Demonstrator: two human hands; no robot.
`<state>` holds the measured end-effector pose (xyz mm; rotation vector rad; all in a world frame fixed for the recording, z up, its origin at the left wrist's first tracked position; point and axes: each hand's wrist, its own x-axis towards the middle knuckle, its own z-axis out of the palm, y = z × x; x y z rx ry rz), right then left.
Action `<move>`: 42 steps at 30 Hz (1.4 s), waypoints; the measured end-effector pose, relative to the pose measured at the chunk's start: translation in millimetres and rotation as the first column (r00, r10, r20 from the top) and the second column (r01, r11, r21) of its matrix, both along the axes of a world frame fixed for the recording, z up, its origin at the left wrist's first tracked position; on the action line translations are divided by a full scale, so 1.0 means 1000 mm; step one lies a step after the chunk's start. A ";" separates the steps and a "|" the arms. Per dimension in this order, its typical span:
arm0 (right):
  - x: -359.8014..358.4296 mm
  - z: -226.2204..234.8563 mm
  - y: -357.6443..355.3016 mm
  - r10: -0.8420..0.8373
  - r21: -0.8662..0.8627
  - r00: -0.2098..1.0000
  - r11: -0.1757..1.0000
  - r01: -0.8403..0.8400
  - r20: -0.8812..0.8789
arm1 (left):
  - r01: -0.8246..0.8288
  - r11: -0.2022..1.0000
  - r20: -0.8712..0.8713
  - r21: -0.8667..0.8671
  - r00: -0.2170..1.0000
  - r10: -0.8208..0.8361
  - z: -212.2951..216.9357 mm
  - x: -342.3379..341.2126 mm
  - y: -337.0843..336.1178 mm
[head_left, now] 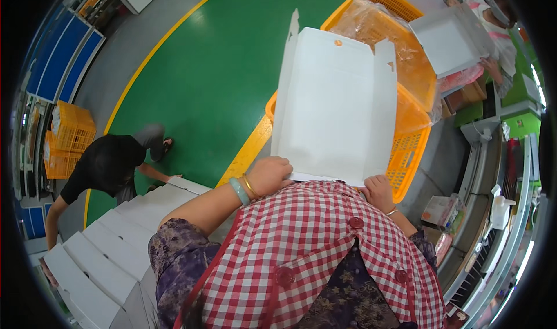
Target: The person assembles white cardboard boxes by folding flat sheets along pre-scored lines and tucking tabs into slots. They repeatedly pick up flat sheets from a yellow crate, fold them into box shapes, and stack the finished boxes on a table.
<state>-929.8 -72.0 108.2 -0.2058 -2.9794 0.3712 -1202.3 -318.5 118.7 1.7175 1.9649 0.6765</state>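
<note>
A white cardboard box [332,105], with its two long side walls standing up, is held out in front of my checked apron. At its near left corner my left hand [272,175] is closed on the edge, the fingertips partly hidden by the cardboard. My right hand [378,191] grips the near right corner in the same way. The box's near edge touches or nearly touches the apron. Beneath and behind the box are yellow plastic baskets [409,149], one of them lined with clear plastic film [371,21].
To my left stand several stacked white boxes [107,253], with a person in black [113,163] bending over them. Another person [490,33] at the far right holds a white box [449,39]. A conveyor line [470,207] runs along my right. Yellow crates [69,134] stand far left.
</note>
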 end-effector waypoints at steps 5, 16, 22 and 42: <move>0.001 -0.007 0.008 0.009 0.027 1.000 1.000 -0.009 0.015 | 0.049 0.999 -0.140 0.006 0.989 -0.048 -0.030 0.006 0.002; 0.037 -0.073 0.043 0.121 0.162 0.975 0.975 -0.151 0.185 | -0.137 0.955 -0.284 0.262 0.935 0.212 -0.047 0.012 -0.013; 0.043 -0.078 0.057 0.094 0.127 0.990 0.986 -0.108 0.108 | -0.348 0.858 -0.185 0.378 0.880 0.438 -0.058 0.033 -0.003; -0.001 -0.004 0.050 -0.091 -0.324 0.816 0.888 0.326 0.570 | -0.424 0.860 -0.227 0.285 0.841 0.491 -0.063 0.075 -0.005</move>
